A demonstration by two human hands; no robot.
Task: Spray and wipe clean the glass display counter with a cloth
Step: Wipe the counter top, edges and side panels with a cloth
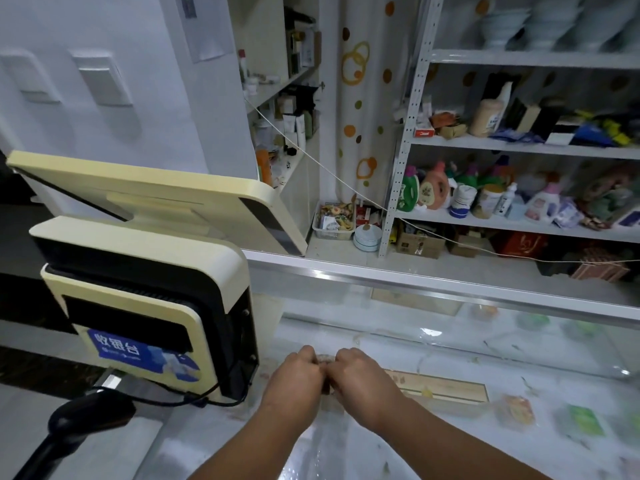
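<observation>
My left hand (295,378) and my right hand (364,385) meet knuckle to knuckle low in the middle of the view, both forearms reaching in from the bottom edge. The fingers of both hands are curled under, and between them I grip a small pinkish-brown wad (325,359). Only a sliver of it shows above my knuckles. It may well be the wiping cloth, though so little of it is visible that I cannot be sure. Both hands hold it tight, pressed close together, just above the top of the clear glass display counter (460,344).

The counter top runs from under my arms off to the right, its surface smeared and streaked with light reflections. Through the glass I can see a flat tan cardboard box (446,389) just to the right of my right hand, and blurred orange and green packets (585,419) farther right. A brushed aluminium rail (433,284) edges the far side of the counter.

To the left of my left hand stands a cream and black cash register terminal (138,271), its back bearing a blue sticker (138,351). A black handheld scanner (90,410) sits at the lower left, a black cable trailing from near it to the terminal's base.

Beyond the counter stands a white metal shelf rack (403,157) with coloured detergent bottles (433,188), beside a white curtain with orange dots (363,98).
</observation>
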